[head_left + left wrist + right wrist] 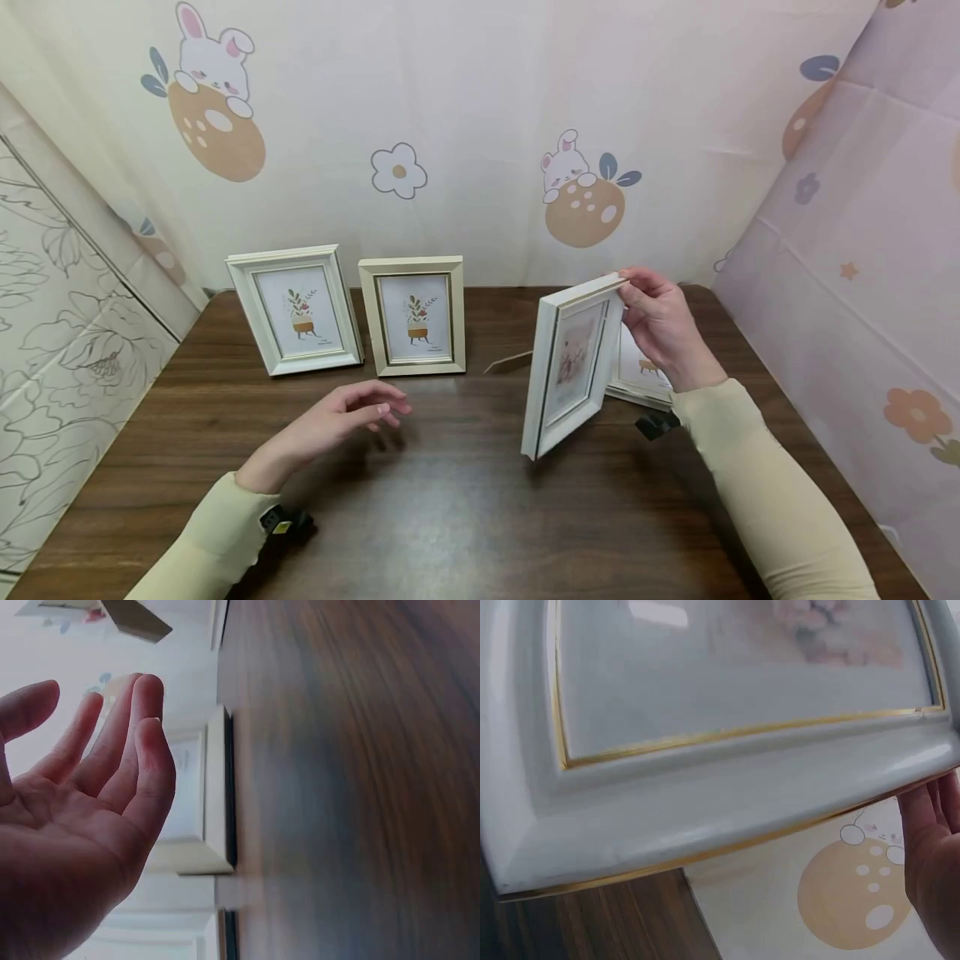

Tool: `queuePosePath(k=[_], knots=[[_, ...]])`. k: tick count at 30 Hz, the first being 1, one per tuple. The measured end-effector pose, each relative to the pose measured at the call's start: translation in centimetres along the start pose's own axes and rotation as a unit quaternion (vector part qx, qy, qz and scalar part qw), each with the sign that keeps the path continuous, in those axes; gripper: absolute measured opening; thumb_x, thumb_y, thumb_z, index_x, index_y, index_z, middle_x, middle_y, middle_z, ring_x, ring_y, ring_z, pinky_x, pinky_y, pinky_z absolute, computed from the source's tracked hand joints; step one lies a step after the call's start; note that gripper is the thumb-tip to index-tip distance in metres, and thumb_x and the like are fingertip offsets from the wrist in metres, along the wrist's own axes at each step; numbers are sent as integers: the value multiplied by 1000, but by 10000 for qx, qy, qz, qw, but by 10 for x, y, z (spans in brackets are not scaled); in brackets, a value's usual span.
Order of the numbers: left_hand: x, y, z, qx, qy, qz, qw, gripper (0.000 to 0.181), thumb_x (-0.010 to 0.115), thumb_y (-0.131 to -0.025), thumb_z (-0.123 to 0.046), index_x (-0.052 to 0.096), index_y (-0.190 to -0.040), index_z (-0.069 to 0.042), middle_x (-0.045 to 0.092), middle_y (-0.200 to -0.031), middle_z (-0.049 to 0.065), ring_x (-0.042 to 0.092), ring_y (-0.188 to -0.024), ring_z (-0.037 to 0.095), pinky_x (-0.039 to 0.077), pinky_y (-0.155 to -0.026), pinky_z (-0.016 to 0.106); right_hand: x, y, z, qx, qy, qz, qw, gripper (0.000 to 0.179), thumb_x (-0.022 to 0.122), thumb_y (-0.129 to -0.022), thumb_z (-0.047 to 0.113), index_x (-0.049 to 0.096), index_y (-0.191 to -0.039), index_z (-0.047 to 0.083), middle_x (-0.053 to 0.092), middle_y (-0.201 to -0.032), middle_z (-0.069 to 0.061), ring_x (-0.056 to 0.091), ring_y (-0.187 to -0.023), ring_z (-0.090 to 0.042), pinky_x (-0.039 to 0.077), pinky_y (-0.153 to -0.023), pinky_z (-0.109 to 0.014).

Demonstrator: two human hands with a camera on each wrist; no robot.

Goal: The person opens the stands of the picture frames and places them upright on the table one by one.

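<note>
My right hand (666, 325) grips the upper far corner of a white picture frame (538, 371) with a pinkish picture inside. The frame is turned at an angle, and its support leg (510, 361) sticks out behind. In the right wrist view the white frame (705, 802) shows gold edging, with part of my hand (934, 847) at its edge. My left hand (326, 429) hovers above the table, holding nothing, its fingers relaxed. Nearest to it stands a cream picture frame (367, 321) with a potted-plant print. Left of that stands a white picture frame (252, 312) with a similar print.
Behind my right hand, another picture frame (637, 393) with a plant print is partly hidden. Everything is on a dark brown wooden table (420, 517). A patterned curtain (480, 125) with rabbits and flowers hangs at the back, and patterned cloth (885, 292) hangs on the right.
</note>
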State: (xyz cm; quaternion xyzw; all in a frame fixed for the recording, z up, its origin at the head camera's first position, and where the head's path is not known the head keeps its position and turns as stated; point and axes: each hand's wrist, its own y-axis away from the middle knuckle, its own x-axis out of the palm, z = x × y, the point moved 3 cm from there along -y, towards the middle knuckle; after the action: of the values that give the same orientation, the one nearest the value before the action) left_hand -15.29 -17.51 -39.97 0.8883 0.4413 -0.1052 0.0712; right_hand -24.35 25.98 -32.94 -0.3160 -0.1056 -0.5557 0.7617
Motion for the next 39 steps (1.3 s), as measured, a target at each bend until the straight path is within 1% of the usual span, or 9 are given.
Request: queuePosePath(k=[4,9,13,18,23,25,29,35,39], knots=[[-12,3,5,-109,-68,-184,9997,37,52,-105,-19,53,-134,4,62,-126,22,63,-111,37,51,-93,49,-2,-1,2,-6,327,-371,9988,21,57,-94,-12,74,-96,1,70,-99,-10,68,-88,-18,57,-72,-27],[-25,8,9,-246,-47,-434,9987,37,52,-105,-20,54,-133,4,63,-126,21,63,-112,37,50,-94,50,-3,-3,2,77,424,-572,9974,19,59,-93,-13,72,-98,0,67,-96,-9,68,-87,-17,58,-74,-27],[-30,11,10,-347,55,-525,9980,38,53,-105,-22,54,-133,4,62,-128,22,60,-115,40,49,-96,51,-4,-5,2,92,585,-788,9951,16,62,-92,-10,72,-100,-1,65,-96,-9,69,-88,-17,58,-77,-28],[-35,13,12,-419,-15,-568,9975,39,52,-105,-23,54,-133,4,60,-130,25,59,-116,44,49,-95,51,-3,-11,1,134,711,-1206,9901,14,67,-89,-8,71,-101,-1,65,-97,-9,70,-86,-18,58,-76,-28],[-39,14,15,-443,-83,-626,9970,39,52,-105,-22,54,-133,5,59,-130,25,59,-115,44,50,-95,50,1,-17,-2,119,781,-1492,9856,14,72,-86,-8,71,-98,0,62,-96,-9,69,-83,-17,58,-74,-27],[-39,14,15,-456,-83,-619,9970,39,52,-105,-22,54,-133,5,59,-130,25,59,-115,43,50,-95,49,3,-19,-4,98,795,-1568,9844,14,73,-86,-8,71,-96,1,61,-94,-9,69,-80,-16,58,-72,-27],[-35,11,14,-421,-112,-564,9975,37,51,-105,-21,54,-132,5,59,-129,25,61,-113,41,51,-93,47,6,-23,-8,135,1023,-1732,9795,13,75,-85,-6,71,-95,2,60,-93,-8,67,-73,-14,56,-64,-24],[-20,5,14,-265,-167,-283,9991,36,49,-106,-17,52,-131,9,60,-126,27,62,-109,40,53,-91,47,10,-29,-16,237,1342,-1839,9735,14,76,-84,-6,72,-93,4,60,-90,-6,66,-69,-12,54,-60,-22],[-9,1,12,-234,-188,-128,9995,35,51,-105,-17,53,-131,8,61,-124,26,63,-109,38,53,-89,47,10,-32,-20,297,1399,-1863,9720,15,76,-83,-7,72,-92,5,60,-89,-5,64,-68,-10,53,-60,-21]])
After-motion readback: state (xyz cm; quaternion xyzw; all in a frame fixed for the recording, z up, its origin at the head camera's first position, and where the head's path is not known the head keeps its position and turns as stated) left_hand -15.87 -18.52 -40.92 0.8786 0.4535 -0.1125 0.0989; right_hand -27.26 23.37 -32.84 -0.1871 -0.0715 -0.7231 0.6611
